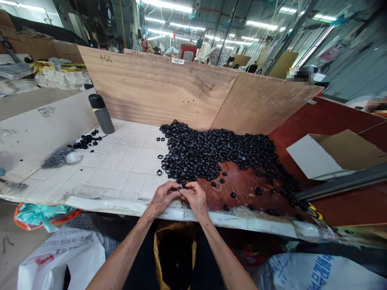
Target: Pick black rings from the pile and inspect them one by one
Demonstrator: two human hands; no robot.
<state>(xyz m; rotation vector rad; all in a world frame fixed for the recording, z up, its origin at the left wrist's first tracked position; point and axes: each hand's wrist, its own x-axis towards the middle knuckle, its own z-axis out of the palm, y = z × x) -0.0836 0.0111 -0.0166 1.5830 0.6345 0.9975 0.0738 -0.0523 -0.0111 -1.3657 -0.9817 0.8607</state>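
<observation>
My left hand (165, 196) and my right hand (195, 196) meet fingertip to fingertip just above the table's front edge. Between them they pinch a small black ring-shaped part (181, 186), mostly covered by the fingers. Right behind the hands spreads a large heap of similar small black parts (208, 151), reaching to the back board and off to the right. A few loose black rings (159, 172) lie on the white tiles left of the heap. Below the hands, between the knees, stands an open yellow-brown sack (157, 257) with a dark inside.
A grey bottle (104, 119) stands at the back left, near scattered black pieces (86, 141) and a clear bag of dark parts (57, 158). Plywood boards (163, 88) wall the back. An open carton (317, 159) and a metal bar (344, 182) are at right. White sacks (60, 255) lie below.
</observation>
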